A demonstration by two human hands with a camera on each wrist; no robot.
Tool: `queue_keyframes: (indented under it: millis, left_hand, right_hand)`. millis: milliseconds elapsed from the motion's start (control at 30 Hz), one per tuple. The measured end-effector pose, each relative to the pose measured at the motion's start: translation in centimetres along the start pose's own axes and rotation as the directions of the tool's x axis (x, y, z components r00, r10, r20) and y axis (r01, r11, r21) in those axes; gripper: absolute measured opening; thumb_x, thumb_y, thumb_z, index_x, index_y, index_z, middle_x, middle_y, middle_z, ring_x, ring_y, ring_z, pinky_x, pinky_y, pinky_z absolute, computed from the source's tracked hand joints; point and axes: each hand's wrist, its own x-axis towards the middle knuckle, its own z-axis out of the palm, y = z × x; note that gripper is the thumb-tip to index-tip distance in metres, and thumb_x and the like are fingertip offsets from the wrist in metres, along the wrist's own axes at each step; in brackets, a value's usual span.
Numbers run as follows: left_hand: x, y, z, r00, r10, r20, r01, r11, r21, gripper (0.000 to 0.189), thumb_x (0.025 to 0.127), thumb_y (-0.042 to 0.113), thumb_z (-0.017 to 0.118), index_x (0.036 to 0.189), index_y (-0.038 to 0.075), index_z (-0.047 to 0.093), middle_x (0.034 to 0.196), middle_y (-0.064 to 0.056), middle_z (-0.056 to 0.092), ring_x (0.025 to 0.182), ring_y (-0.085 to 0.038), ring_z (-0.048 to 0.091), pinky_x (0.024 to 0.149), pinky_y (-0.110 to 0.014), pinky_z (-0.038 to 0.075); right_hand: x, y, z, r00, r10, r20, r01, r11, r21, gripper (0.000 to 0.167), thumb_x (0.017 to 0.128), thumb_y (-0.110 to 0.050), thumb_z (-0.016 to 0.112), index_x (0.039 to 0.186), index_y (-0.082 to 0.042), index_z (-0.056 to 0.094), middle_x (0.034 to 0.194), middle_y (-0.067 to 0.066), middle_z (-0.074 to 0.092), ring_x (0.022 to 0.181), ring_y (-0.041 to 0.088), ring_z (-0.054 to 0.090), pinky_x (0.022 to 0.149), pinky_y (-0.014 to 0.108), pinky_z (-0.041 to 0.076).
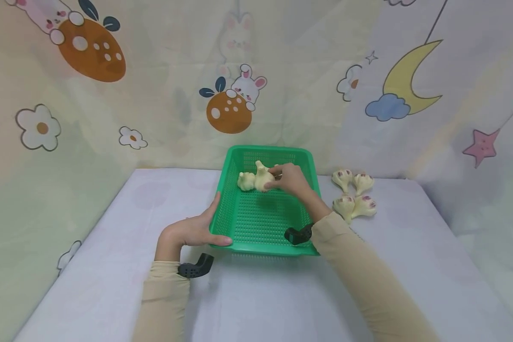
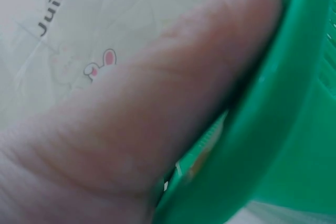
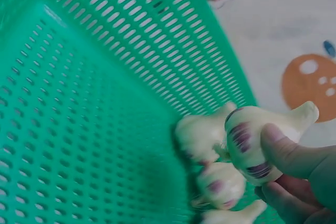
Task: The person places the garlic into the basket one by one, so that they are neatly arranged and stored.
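A green perforated plastic basket stands on the table with garlic bulbs inside at its far end. My right hand is over that end and pinches a garlic bulb between thumb and fingers. In the right wrist view, this purple-streaked bulb is above other garlic bulbs lying in the basket. My left hand grips the basket's near left corner, with the thumb at the front rim and the fingers along the outer left side. The left wrist view shows one thick digit against the rim; the other fingers are mostly hidden.
Several more garlic bulbs lie on the white tabletop to the right of the basket. A patterned cloth with cartoon prints hangs close behind the basket. Black wrist cameras are strapped to both wrists.
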Motion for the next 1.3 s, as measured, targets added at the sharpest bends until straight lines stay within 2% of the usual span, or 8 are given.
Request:
queue_keyframes:
  millis: [200,333,433,567,767,967,1200,1300]
  left_hand:
    - [0.2,0.0,0.1,1.0,-0.003,0.006,0.002,1.0,0.01,0.131,0.073,0.058,0.074,0.147,0.023,-0.028,0.16,-0.007,-0.01,0.147,-0.03,0.008,0.113,-0.051,0.023]
    - [0.3,0.0,0.2,1.0,-0.009,0.004,0.008,1.0,0.019,0.13,0.073,0.059,0.073,0.147,0.023,-0.028,0.16,-0.007,-0.009,0.147,-0.031,0.01,0.113,-0.051,0.023]
    - [0.4,0.0,0.2,1.0,-0.007,0.007,0.007,1.0,0.023,0.129,0.073,0.059,0.073,0.147,0.024,-0.028,0.16,-0.007,-0.009,0.146,-0.03,0.011,0.113,-0.051,0.024]
    - [0.4,0.0,0.2,1.0,-0.03,-0.001,0.03,0.999,0.044,0.128,0.073,0.059,0.073,0.147,0.027,-0.028,0.161,-0.006,-0.006,0.146,-0.03,0.015,0.112,-0.051,0.026]
    - [0.4,-0.1,0.0,0.999,-0.047,-0.01,0.047,0.997,0.059,0.126,0.075,0.057,0.073,0.146,0.03,-0.028,0.161,-0.005,-0.003,0.144,-0.031,0.02,0.111,-0.05,0.027]
    - [0.4,-0.1,-0.1,0.999,-0.045,-0.01,0.046,0.998,0.046,0.125,0.076,0.053,0.073,0.146,0.03,-0.028,0.161,-0.006,0.0,0.143,-0.03,0.022,0.111,-0.05,0.028]
    - [0.2,0.0,-0.2,0.998,-0.054,-0.011,0.054,0.998,0.031,0.125,0.075,0.052,0.074,0.146,0.031,-0.027,0.161,-0.005,0.002,0.143,-0.028,0.024,0.111,-0.049,0.028]
    - [0.1,-0.1,-0.2,0.998,-0.056,-0.013,0.056,0.998,0.033,0.126,0.075,0.052,0.074,0.146,0.03,-0.027,0.161,-0.007,0.002,0.143,-0.029,0.024,0.11,-0.05,0.028]
  right_hand:
    - [1.1,0.9,1.7,0.999,-0.01,0.045,0.012,0.999,-0.043,0.035,0.079,-0.026,0.077,0.108,-0.006,0.071,0.107,0.009,0.071,0.101,0.026,0.064,0.092,0.04,0.049]
    - [1.8,1.2,2.9,0.996,-0.048,0.08,0.055,0.994,-0.09,0.04,0.079,-0.027,0.078,0.112,-0.006,0.07,0.107,0.009,0.072,0.101,0.024,0.065,0.107,0.044,0.035]
    - [2.0,1.2,3.6,0.993,-0.047,0.109,0.057,0.994,-0.094,0.046,0.078,-0.026,0.079,0.118,-0.007,0.067,0.115,0.008,0.069,0.107,0.024,0.063,0.109,0.043,0.034]
    - [2.0,1.0,4.3,0.99,-0.072,0.121,0.079,0.995,-0.053,0.038,0.078,-0.022,0.079,0.11,-0.004,0.071,0.108,0.009,0.071,0.101,0.022,0.062,0.092,0.036,0.048]
    - [2.1,0.9,4.8,0.991,-0.07,0.111,0.072,0.997,-0.014,0.026,0.078,-0.02,0.079,0.097,-0.004,0.073,0.094,0.008,0.071,0.084,0.016,0.053,0.073,0.026,0.046]
    - [2.6,1.0,5.3,0.991,-0.077,0.114,0.078,0.997,-0.012,0.031,0.078,-0.021,0.078,0.105,-0.006,0.073,0.104,0.008,0.072,0.088,0.014,0.055,0.073,0.023,0.047]
    - [2.9,1.2,5.8,0.992,-0.077,0.1,0.08,0.996,-0.027,0.031,0.078,-0.022,0.079,0.104,-0.007,0.073,0.104,0.007,0.072,0.088,0.018,0.058,0.075,0.027,0.048]
    - [3.0,1.2,5.9,0.992,-0.073,0.099,0.076,0.997,-0.026,0.033,0.078,-0.022,0.079,0.107,-0.006,0.072,0.106,0.008,0.072,0.095,0.02,0.061,0.079,0.03,0.05]
